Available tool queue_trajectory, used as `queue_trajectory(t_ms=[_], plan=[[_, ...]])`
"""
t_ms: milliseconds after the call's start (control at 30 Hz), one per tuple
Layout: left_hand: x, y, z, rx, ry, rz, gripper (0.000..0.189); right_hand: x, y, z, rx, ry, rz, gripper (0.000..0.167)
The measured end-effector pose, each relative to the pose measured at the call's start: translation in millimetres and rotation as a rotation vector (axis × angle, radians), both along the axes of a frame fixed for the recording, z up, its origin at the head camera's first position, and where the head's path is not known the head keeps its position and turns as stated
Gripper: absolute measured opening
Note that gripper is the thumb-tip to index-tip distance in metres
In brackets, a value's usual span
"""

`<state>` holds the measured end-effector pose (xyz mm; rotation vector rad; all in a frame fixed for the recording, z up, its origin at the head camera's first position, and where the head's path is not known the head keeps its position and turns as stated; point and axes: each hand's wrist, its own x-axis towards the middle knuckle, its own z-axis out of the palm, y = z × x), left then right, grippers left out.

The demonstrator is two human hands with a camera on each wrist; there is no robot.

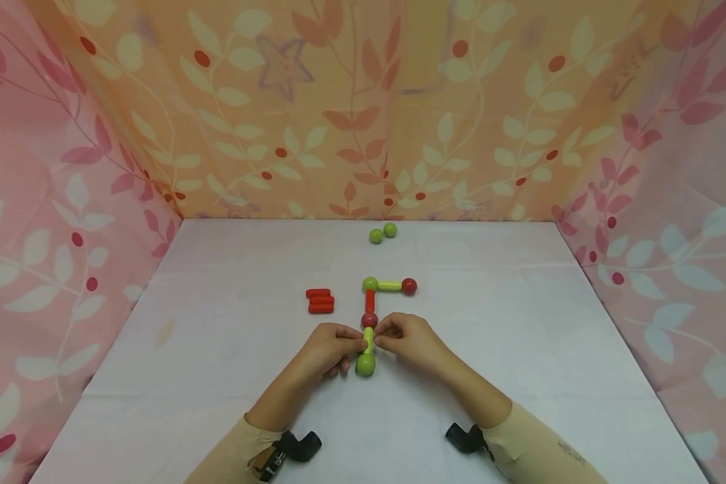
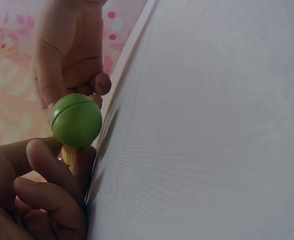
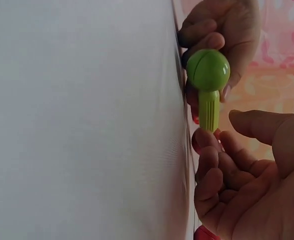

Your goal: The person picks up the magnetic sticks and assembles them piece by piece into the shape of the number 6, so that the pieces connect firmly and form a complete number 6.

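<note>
A chain of toy rods and balls lies on the white table. Its near end is a green ball [image 1: 366, 364] on a yellow-green rod [image 3: 209, 111], which meets a red ball [image 1: 370, 320]. My left hand [image 1: 333, 347] pinches this rod just above the green ball. Beside the rod's far end is my right hand [image 1: 416, 341], fingertips right at it and the thumb apart from the fingers in the right wrist view. Beyond the red ball run a red rod [image 1: 370, 301], another green ball [image 1: 370, 284], a second yellow-green rod [image 1: 390, 286] and a darker red ball [image 1: 409, 286].
Several loose red rods [image 1: 320, 302] lie left of the chain. Two loose green balls [image 1: 383, 233] sit near the table's back edge. Patterned cloth [image 1: 363, 121] walls off the back and both sides of the white table [image 1: 218, 376].
</note>
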<state>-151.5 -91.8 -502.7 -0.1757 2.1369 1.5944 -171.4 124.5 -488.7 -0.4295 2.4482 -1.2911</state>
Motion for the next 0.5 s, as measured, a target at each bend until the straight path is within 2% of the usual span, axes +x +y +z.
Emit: queue_trajectory(t_ms=[133,233,333,500], plan=[[-0.5,-0.1,-0.7,0.008,-0.007,-0.003,0.026,-5.8,-2.7,0.8,-0.025,-0.089,-0.076,0.019],[-0.2,-0.2,-0.5,0.023,-0.006,-0.005,0.027,-8.0,-3.8,0.1,-0.051,-0.181,-0.103,0.025],[0.5,-0.2,0.3,0.03,0.004,-0.004,0.027,-9.6,-3.8,-2.2,-0.076,-0.266,-0.109,0.028],[2.3,-0.3,2.3,0.027,0.022,0.0,0.025,-10.8,-3.8,-7.2,-0.088,-0.341,-0.08,0.028]])
